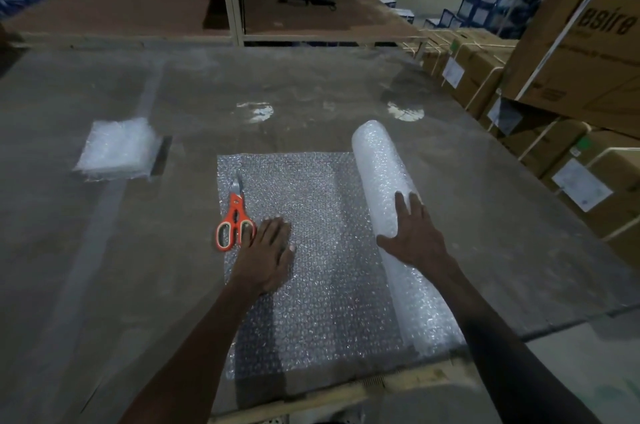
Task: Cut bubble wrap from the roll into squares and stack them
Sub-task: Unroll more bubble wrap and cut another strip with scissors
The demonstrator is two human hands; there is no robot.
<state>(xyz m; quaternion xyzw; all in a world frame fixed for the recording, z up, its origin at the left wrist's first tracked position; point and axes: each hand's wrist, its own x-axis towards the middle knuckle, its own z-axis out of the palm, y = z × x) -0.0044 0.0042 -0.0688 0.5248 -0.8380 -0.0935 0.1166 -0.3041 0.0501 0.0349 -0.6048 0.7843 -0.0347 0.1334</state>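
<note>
Stacked cartons line the warehouse behind a dusty grey counter [104, 250], where the bubble wrap roll [391, 195] lies at the right with a sheet [311, 201] unrolled leftward. Both hands are flat and spread: the left hand [268, 253] presses the sheet beside orange scissors [235, 215], the right hand [414, 233] steadies the roll. Wrap this light and limp will likely slide and spring back, so pinning it flat near the cut looks wise; cut squares [119, 151] sit stacked far left.

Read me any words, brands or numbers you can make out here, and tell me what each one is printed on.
"asire": partial, dark letters on the large cardboard box at upper right; its first letter is unclear.
White labels on the strapped cartons: too small to read.
Blue boxes behind: print blurred.
</note>
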